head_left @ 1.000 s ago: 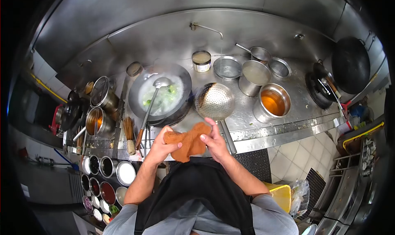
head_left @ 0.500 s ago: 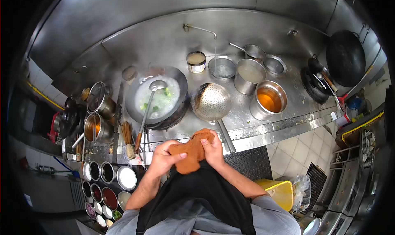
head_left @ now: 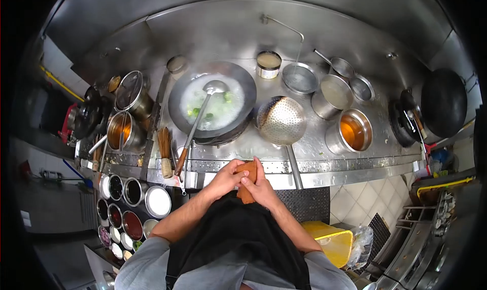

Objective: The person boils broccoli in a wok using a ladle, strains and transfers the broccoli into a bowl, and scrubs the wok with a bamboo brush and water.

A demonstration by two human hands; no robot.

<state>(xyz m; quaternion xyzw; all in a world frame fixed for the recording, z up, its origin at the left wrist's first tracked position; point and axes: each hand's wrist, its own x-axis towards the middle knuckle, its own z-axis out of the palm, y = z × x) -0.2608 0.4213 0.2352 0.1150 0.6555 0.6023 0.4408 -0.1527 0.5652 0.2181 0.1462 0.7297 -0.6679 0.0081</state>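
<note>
An orange-brown cloth (head_left: 247,194) is bunched between my two hands, just in front of the counter's near edge. My left hand (head_left: 227,181) is closed on its left side, and my right hand (head_left: 259,187) grips it from the right, fingers close together. Beyond them stands a wok (head_left: 175,105) of cloudy, foamy liquid with green vegetable pieces. A ladle (head_left: 199,118) rests in the wok, its wooden handle end pointing toward me. Right of the wok lies a perforated strainer (head_left: 282,122), its handle reaching over the front edge near my right hand.
Steel pots with amber liquid stand at right (head_left: 333,138) and left (head_left: 133,140). Water runs from a tap (head_left: 284,24) into a metal bowl (head_left: 291,84). A bamboo brush (head_left: 165,150) lies left of the ladle. Seasoning containers (head_left: 158,200) fill the lower left; a yellow bin (head_left: 335,245) stands lower right.
The cloth was spread wider between my hands; now it is folded smaller and my hands have come together. The whole view has shifted, with the counter things appearing farther right.
</note>
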